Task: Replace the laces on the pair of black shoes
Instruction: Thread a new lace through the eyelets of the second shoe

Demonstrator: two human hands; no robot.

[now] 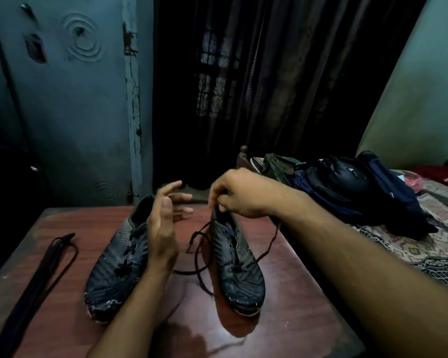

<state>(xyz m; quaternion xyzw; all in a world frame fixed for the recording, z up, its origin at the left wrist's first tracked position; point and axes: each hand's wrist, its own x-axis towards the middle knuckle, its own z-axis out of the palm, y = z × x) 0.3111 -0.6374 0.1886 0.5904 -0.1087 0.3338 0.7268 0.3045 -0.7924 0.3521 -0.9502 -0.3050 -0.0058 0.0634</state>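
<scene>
above the right shoe (237, 257), right hand (239, 193) pinching lace (199, 257); left hand (163, 223) open, empty

Glossy wooden table (70, 223), scuffed shoes (239, 277)

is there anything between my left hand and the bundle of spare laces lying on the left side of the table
Yes. The left black shoe sits between the open left hand and the bundle of dark spare laces on the reddish-brown wooden table. The hand hovers above that shoe, so reaching over it looks possible.
</scene>
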